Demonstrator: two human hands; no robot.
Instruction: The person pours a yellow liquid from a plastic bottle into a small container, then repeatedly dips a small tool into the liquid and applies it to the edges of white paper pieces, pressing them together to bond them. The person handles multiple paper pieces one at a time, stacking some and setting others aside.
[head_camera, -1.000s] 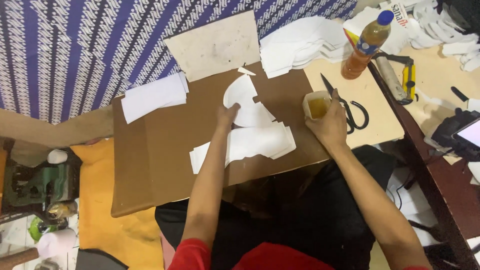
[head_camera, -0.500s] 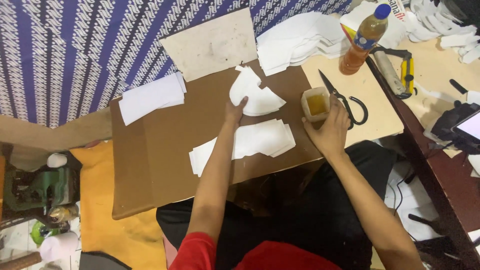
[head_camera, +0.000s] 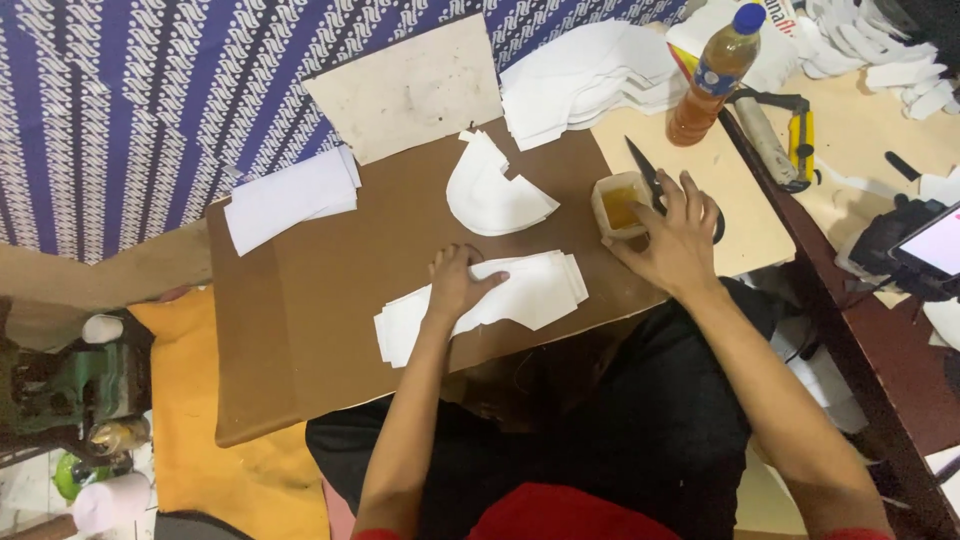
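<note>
A brown cardboard sheet (head_camera: 330, 300) lies across my lap. My left hand (head_camera: 455, 283) presses flat on a spread stack of long white cut pieces (head_camera: 530, 295) near the sheet's front. My right hand (head_camera: 678, 232) rests beside a small square cup of amber liquid (head_camera: 620, 205), fingers spread and touching its right side, and covers part of the black scissors (head_camera: 645, 172). A pile of curved white pieces (head_camera: 492, 192) lies just beyond the left hand.
A white paper stack (head_camera: 290, 195) sits at the sheet's back left, a pale board (head_camera: 410, 85) behind it, more white pieces (head_camera: 590, 75) at the back. A bottle of amber liquid (head_camera: 712, 75), a yellow-handled tool (head_camera: 800, 140) and a phone (head_camera: 930, 245) are to the right.
My left hand put the curved white piece down on the far pile and came back onto the long white stack. My right hand stayed by the cup.
</note>
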